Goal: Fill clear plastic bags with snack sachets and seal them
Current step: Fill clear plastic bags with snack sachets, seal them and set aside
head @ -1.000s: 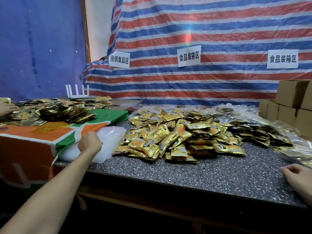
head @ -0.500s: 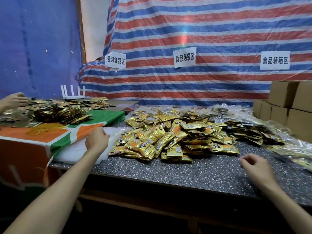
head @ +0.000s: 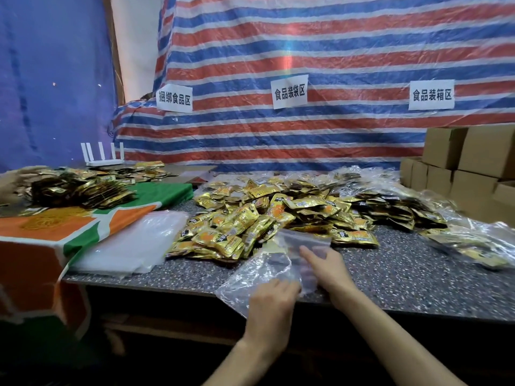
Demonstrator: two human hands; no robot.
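Both hands meet at one clear bag (head: 259,271) overhanging the table (head: 418,274) edge: left hand (head: 271,300) pinches it with curled fingers; right hand (head: 327,267) lies straight-fingered, tips blurred behind plastic.

Forearms (head: 390,338) bare to frame edge; left grip (head: 271,303), right grip (head: 330,270) both bare hands.
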